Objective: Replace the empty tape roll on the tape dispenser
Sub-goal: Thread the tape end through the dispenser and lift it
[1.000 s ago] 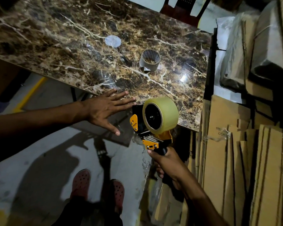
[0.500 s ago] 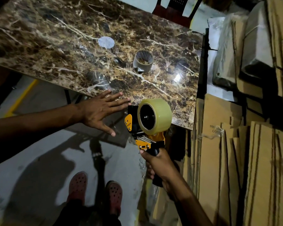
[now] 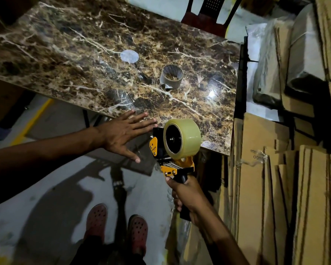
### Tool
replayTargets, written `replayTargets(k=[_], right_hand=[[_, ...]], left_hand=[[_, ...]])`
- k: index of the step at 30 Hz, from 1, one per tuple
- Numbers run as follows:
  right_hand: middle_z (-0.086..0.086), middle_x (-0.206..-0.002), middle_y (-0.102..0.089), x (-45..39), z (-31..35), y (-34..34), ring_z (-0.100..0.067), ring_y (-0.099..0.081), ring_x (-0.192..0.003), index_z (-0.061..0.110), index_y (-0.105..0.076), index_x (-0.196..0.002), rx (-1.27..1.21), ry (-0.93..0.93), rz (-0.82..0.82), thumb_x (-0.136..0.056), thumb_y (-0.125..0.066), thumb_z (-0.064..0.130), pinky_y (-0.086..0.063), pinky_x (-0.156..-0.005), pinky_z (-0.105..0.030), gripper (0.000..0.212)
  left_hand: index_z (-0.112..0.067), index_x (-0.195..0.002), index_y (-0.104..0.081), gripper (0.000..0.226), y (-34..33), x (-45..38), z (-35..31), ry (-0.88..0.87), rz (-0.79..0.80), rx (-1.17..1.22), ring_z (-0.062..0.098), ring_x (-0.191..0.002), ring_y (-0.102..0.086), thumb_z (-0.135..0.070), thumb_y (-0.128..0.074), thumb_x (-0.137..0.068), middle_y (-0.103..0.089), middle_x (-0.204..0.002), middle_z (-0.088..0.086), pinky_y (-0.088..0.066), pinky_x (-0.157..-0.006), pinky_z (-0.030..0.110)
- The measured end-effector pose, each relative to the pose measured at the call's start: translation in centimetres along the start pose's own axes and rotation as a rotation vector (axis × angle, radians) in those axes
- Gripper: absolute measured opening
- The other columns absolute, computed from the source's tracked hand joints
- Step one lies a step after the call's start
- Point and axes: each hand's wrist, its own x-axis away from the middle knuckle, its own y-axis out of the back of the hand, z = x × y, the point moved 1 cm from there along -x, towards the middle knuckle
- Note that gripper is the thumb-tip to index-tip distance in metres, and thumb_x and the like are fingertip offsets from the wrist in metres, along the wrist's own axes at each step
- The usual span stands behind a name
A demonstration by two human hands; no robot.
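Glossy round tape roll (image 3: pixel 182 138) on dispenser (image 3: pixel 167 161); right hand (image 3: pixel 187 192) around handle.

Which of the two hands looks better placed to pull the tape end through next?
Probably the left hand: it is open, flat and empty beside the yellow-and-black tape dispenser carrying the full clear tape roll. The right hand is shut around the dispenser's handle.

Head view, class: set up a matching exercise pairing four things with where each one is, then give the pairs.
Things:
1. new tape roll
2. empty tape core
3. left hand
4. right hand

Places:
A. flat and open at the table edge
B. standing on the marble table
C. mounted on the tape dispenser
D. gripping the dispenser handle

Pairs: 1-C, 2-B, 3-A, 4-D
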Motion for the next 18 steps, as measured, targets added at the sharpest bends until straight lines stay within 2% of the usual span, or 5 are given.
replayTargets(k=[2,5,9,14,18], right_hand=[[0.004,-0.046,-0.038,-0.1,-0.5,0.1,-0.011,-0.033,-0.034,0.014,-0.052,-0.083,0.010,-0.021,-0.014,-0.101,-0.066,0.026,-0.029,-0.040,-0.022,0.026],[0.002,-0.045,-0.040,1.0,-4.0,0.5,-0.012,-0.036,-0.033,0.011,-0.051,-0.083,0.092,-0.155,-0.046,-0.102,-0.065,0.030,-0.030,-0.039,-0.022,0.030],[-0.002,-0.045,-0.040,1.9,-8.7,1.5,-0.017,-0.036,-0.035,0.012,-0.046,-0.075,0.004,-0.218,-0.043,-0.102,-0.066,0.030,-0.032,-0.041,-0.025,0.038],[-0.003,-0.047,-0.040,1.7,-8.9,1.6,-0.016,-0.034,-0.035,0.007,-0.054,-0.086,-0.115,-0.111,-0.006,-0.102,-0.067,0.025,-0.030,-0.040,-0.023,0.027],[-0.005,-0.047,-0.037,1.8,-7.9,1.4,-0.017,-0.033,-0.034,0.006,-0.052,-0.086,-0.205,-0.066,0.025,-0.101,-0.068,0.022,-0.031,-0.040,-0.023,0.027]], left_hand=[[-0.034,-0.165,0.025,0.129,-0.1,0.1,0.0,0.002,-0.020,0.009,0.032,-0.164,0.022,-0.103,-0.036,-0.076,0.030,-0.174,-0.005,0.013,-0.132,0.054],[-0.036,-0.166,0.025,0.128,-0.2,0.0,0.1,-0.005,-0.034,0.025,0.033,-0.165,0.019,-0.104,-0.036,-0.075,0.023,-0.177,-0.004,0.008,-0.133,0.057],[-0.035,-0.166,0.023,0.127,-0.7,0.0,0.1,-0.012,-0.079,0.021,0.034,-0.165,0.016,-0.105,-0.033,-0.075,0.020,-0.179,-0.004,0.006,-0.133,0.057],[-0.036,-0.166,0.023,0.130,-0.6,-0.1,-0.1,-0.014,-0.074,0.033,0.035,-0.165,0.015,-0.102,-0.042,-0.075,0.020,-0.179,-0.004,0.013,-0.131,0.051],[-0.036,-0.166,0.024,0.131,-0.4,0.1,-0.3,-0.004,-0.061,0.015,0.036,-0.165,0.015,-0.103,-0.041,-0.074,0.020,-0.179,-0.004,0.009,-0.132,0.057]])
